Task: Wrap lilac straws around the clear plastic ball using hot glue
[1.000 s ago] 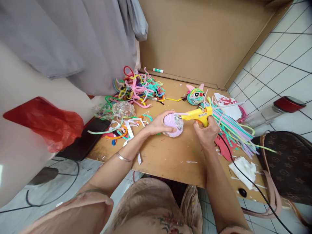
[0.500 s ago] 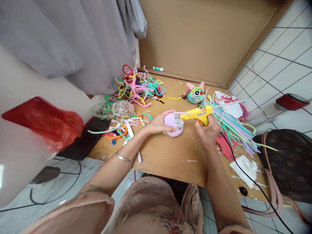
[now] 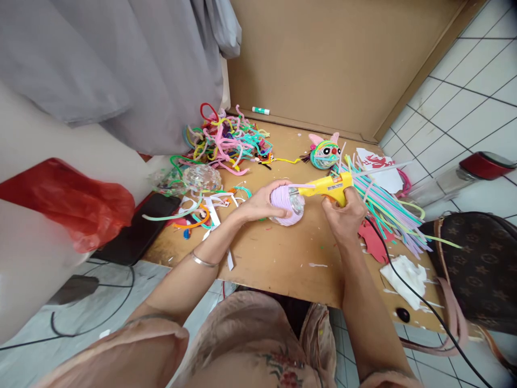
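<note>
Over the middle of the brown table (image 3: pixel 278 253), my left hand (image 3: pixel 263 203) grips a clear ball partly wrapped in lilac pipe cleaner (image 3: pixel 283 206). A loose end of the lilac strand points right, over the glue gun's tip. My right hand (image 3: pixel 344 211) is closed round the handle of a yellow glue gun (image 3: pixel 327 186). Its nozzle meets the clear part of the ball at the right edge of the wrapping; whether glue is coming out is too small to tell. Behind the gun sits a finished-looking striped ball with pink ears and eyes (image 3: pixel 325 153).
Tangled pipe cleaners (image 3: pixel 226 137) lie at the back left, near a clear crumpled ball (image 3: pixel 202 178) and a black phone (image 3: pixel 137 229). Straight pipe cleaners (image 3: pixel 388 207), white tissue (image 3: pixel 405 277), a brown bag (image 3: pixel 476 269) and the gun's black cable (image 3: pixel 416 296) are on the right.
The view has shifted slightly. Both hands keep their holds, and the glue gun's nozzle remains at the ball with hardly any visible movement.
</note>
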